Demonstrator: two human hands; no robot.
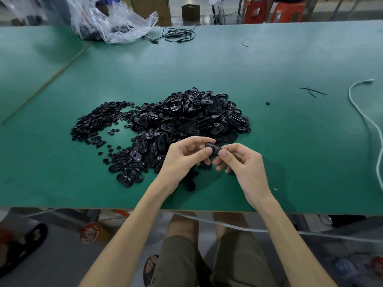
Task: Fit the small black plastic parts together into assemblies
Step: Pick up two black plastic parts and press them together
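Note:
A small black oval part [213,148] is held above the green table [290,129] between both hands. My left hand [182,160] pinches its left end with thumb and forefinger. My right hand [240,162] pinches its right end the same way. Behind the hands lies a big heap of black oval shells [194,114]. To its left spreads a flatter heap of small round black discs [97,123]. More oval parts [128,168] lie near my left wrist, and a few dark parts [189,182] sit under the hands, partly hidden.
A crumpled clear plastic bag [116,21] with dark parts and a coiled black cable [178,35] lie at the far edge. A white cord [364,117] runs down the right side. Black strips [313,92] and a stray disc [267,103] lie right of the heap. The table's near edge is at my lap.

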